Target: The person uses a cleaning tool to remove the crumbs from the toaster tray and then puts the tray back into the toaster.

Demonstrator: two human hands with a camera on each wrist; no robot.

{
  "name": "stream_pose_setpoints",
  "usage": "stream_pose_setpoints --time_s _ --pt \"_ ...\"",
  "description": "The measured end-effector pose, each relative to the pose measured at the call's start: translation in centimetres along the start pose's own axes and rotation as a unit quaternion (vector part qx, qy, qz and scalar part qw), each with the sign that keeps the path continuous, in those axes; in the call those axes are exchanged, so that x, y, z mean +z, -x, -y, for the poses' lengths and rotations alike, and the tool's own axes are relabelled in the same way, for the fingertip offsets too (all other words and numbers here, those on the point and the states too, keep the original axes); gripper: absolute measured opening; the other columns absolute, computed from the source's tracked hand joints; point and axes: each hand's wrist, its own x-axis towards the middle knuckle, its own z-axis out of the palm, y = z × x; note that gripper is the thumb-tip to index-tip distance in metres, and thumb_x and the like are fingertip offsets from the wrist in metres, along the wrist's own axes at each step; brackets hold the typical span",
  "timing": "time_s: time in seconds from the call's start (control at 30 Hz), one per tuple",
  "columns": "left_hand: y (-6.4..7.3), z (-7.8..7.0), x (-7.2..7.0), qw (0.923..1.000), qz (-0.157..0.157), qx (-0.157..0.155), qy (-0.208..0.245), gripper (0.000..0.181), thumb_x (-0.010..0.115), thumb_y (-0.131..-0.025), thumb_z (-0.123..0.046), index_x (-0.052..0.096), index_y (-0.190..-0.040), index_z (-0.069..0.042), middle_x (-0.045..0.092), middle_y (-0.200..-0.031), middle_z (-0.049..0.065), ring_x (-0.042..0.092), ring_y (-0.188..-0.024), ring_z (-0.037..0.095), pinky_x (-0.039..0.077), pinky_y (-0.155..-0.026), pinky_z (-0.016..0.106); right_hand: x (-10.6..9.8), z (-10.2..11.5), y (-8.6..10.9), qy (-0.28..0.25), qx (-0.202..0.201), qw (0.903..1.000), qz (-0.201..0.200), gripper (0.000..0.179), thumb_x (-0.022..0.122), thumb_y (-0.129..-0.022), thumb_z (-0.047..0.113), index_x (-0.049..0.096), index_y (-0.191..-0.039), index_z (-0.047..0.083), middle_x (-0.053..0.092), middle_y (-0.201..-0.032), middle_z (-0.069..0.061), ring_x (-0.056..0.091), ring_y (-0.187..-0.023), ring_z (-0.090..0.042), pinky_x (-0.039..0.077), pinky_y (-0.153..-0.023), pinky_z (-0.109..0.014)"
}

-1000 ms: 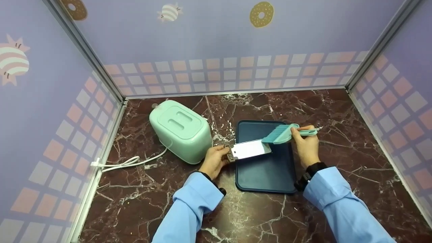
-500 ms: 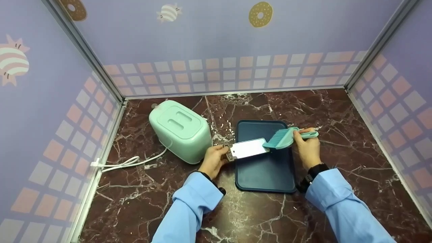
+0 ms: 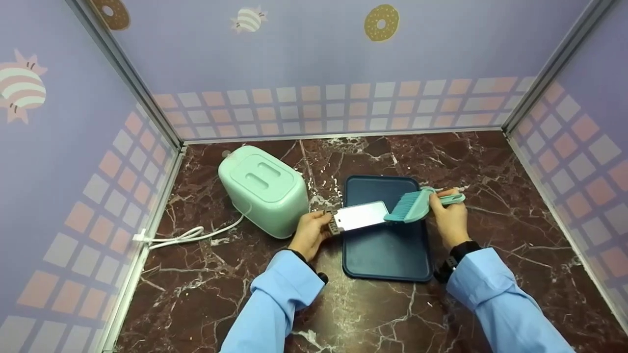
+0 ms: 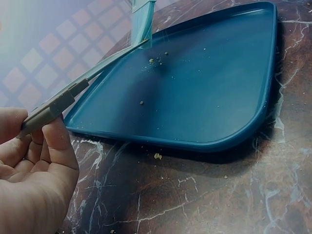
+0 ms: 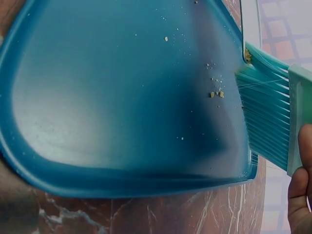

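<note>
My left hand (image 3: 312,232) pinches the brown end of a shiny flat crumb tray (image 3: 362,216) between thumb and fingers. The crumb tray is held over a dark blue rectangular tray (image 3: 387,255), and in the left wrist view it slants up away from the hand. My right hand (image 3: 450,220) grips the handle of a teal brush (image 3: 411,205). Its bristles (image 5: 265,114) are right at the far end of the crumb tray, where yellowish crumbs (image 5: 248,55) show. More small crumbs (image 4: 151,61) lie scattered on the blue tray.
A mint-green toaster (image 3: 265,189) stands left of the blue tray, its white cord (image 3: 196,235) running to the left wall. White and yellowish bits are scattered on the dark marbled tabletop (image 3: 373,314). Patterned walls (image 3: 319,63) enclose the back and sides.
The brush has moved slightly toward me and tilted more upright, its bristles sliding off the end of the crumb tray. The left hand and crumb tray have stayed nearly still.
</note>
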Motion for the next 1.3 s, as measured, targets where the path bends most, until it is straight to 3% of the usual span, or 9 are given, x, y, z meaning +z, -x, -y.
stream_pose_setpoints --time_s 0.27,0.43,0.63,0.87,1.1,1.3 --pt "-0.1 0.0 0.0 1.0 -0.005 -0.003 0.004 0.036 0.048 -0.105 -0.002 0.048 -0.134 0.02 0.065 -0.092 0.006 0.062 -0.076 0.013 0.05 -0.066 0.026 -0.3 0.0 0.1 0.0 0.008 0.9999 0.01 0.036 0.057 -0.105 0.036 0.053 -0.115 0.002 0.059 -0.105 -0.012 0.064 -0.078 -0.006 0.059 -0.072 -0.026" --pt "-0.2 0.0 0.1 1.0 -0.007 -0.001 0.005 0.035 0.049 -0.105 -0.002 0.048 -0.133 0.02 0.063 -0.091 0.005 0.061 -0.076 0.013 0.05 -0.066 0.026 -0.4 0.1 0.0 -0.01 0.008 0.9999 -0.001 0.035 0.058 -0.104 0.034 0.053 -0.115 0.001 0.059 -0.104 -0.011 0.064 -0.077 -0.006 0.056 -0.067 -0.021" --pt "-0.2 0.0 0.1 0.9999 -0.013 -0.005 0.007 0.039 0.051 -0.105 -0.003 0.047 -0.136 0.02 0.064 -0.095 0.007 0.062 -0.077 0.014 0.051 -0.067 0.026 -0.6 0.1 -0.1 -0.026 0.005 0.9996 -0.011 0.031 0.058 -0.105 0.03 0.054 -0.114 0.001 0.058 -0.1 -0.008 0.063 -0.075 -0.007 0.058 -0.069 -0.026" --pt "-0.2 -0.1 -0.1 0.9999 -0.015 -0.004 -0.007 0.052 0.05 -0.106 -0.006 0.032 -0.149 0.017 0.06 -0.107 0.008 0.06 -0.083 0.013 0.05 -0.07 0.026 -1.0 0.0 -0.1 -0.005 -0.001 0.9999 -0.013 0.033 0.056 -0.105 0.032 0.054 -0.116 0.001 0.059 -0.096 -0.008 0.061 -0.075 -0.009 0.054 -0.066 -0.022" --pt "-0.1 -0.2 0.0 0.9999 -0.011 -0.002 0.001 0.044 0.05 -0.106 -0.005 0.04 -0.143 0.018 0.06 -0.099 0.006 0.061 -0.079 0.013 0.049 -0.069 0.026 -1.1 0.1 -0.3 -0.029 0.017 0.9993 -0.018 0.031 0.057 -0.105 0.031 0.054 -0.12 0.004 0.057 -0.098 -0.004 0.059 -0.079 -0.009 0.052 -0.066 -0.02" --pt "-0.1 -0.2 0.0 0.9999 -0.016 -0.005 -0.001 0.051 0.051 -0.106 -0.006 0.034 -0.148 0.017 0.06 -0.104 0.007 0.061 -0.081 0.012 0.05 -0.07 0.026 -1.4 0.5 -0.6 -0.066 0.022 0.997 -0.034 0.034 0.058 -0.104 0.04 0.054 -0.123 0.012 0.057 -0.103 -0.001 0.054 -0.08 -0.011 0.047 -0.067 -0.024"
